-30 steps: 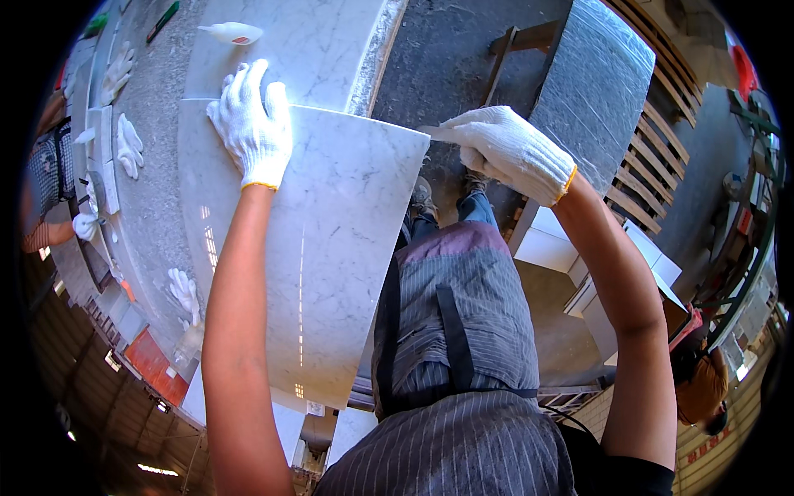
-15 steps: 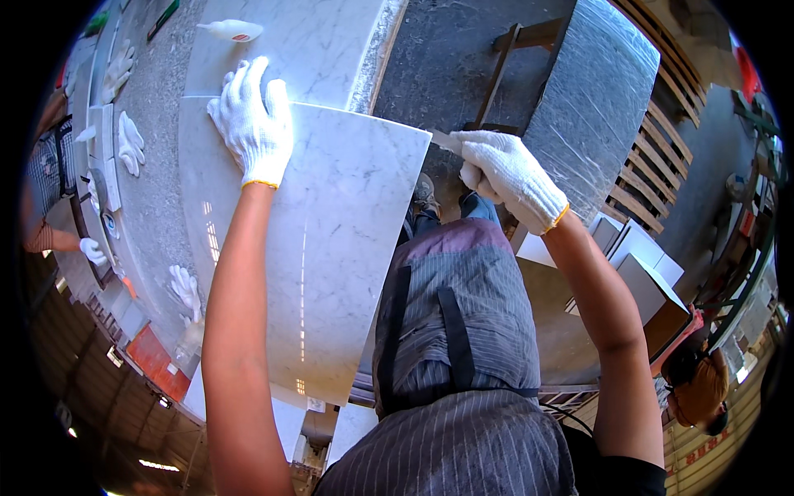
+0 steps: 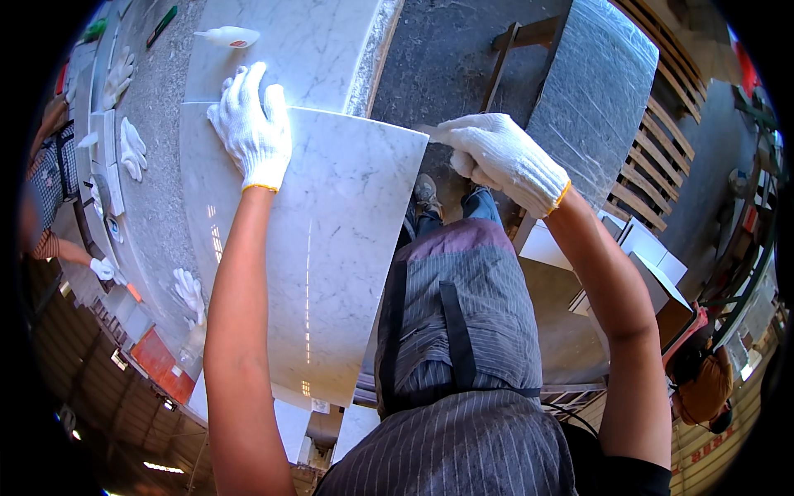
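Note:
A polished white marble slab (image 3: 331, 215) with grey veins lies in front of me on the left. My left hand (image 3: 250, 128), in a white knit glove, rests on its far part with the fingers stretched out. At the slab's far right corner is my right hand (image 3: 500, 157), gloved the same way. Its fingers are closed on a thin, flat, pale piece (image 3: 429, 131), mostly hidden by the glove, so its kind is unclear. The piece sits at the slab's corner edge. Beyond my left hand, a white squeeze bottle (image 3: 227, 37) lies on its side on another marble piece.
Loose white gloves (image 3: 132, 149) and a green tool (image 3: 162, 26) lie on the grey surface at left. A film-covered slab (image 3: 595, 91) stands at right beside a wooden pallet (image 3: 653, 169). White panels (image 3: 649, 248) lean below it. A co-worker's gloved hand (image 3: 105, 269) shows far left.
My right hand has moved slightly left and up with the pale piece, closer to the slab's corner. My left hand stays flat on the slab. The co-worker's hand at far left has shifted.

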A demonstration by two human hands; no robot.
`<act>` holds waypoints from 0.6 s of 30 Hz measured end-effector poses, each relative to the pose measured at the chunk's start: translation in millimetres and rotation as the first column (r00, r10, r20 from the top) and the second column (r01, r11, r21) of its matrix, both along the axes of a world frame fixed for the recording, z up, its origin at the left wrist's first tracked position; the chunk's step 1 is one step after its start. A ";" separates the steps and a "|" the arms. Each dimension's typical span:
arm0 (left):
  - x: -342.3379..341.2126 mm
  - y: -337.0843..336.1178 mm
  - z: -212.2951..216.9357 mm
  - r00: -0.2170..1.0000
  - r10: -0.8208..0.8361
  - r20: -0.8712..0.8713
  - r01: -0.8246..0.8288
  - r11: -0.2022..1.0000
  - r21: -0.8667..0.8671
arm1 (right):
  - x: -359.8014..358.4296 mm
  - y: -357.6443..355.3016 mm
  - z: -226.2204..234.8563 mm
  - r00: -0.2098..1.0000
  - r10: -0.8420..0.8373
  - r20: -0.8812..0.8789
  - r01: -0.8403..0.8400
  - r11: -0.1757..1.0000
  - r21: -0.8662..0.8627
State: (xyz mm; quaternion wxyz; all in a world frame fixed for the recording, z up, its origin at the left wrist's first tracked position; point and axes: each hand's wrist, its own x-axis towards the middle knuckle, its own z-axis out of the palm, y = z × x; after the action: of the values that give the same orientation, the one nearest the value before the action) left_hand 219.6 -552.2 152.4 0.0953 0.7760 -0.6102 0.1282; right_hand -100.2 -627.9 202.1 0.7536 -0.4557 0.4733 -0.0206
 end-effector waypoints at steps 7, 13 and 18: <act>-2.0 -0.4 2.1 1.000 -0.011 -0.003 0.011 1.000 -0.011 | 7.7 -2.2 -32.8 0.627 0.757 -0.180 -0.562 0.280 -0.778; 1.5 0.7 1.8 1.000 0.005 -0.009 -0.005 0.999 -0.049 | 15.6 30.8 -22.9 0.954 0.186 -0.233 -0.207 0.976 -0.067; -1.2 -2.2 1.8 1.000 0.019 -0.020 -0.018 1.000 0.017 | 20.3 50.9 -20.2 0.995 0.097 0.004 -0.094 0.955 0.282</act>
State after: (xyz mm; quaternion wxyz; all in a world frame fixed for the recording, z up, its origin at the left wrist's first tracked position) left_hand 218.4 -554.4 154.2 0.0937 0.7836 -0.6031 0.1163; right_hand -79.9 -576.9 181.9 0.8085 -0.3662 0.4526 0.0858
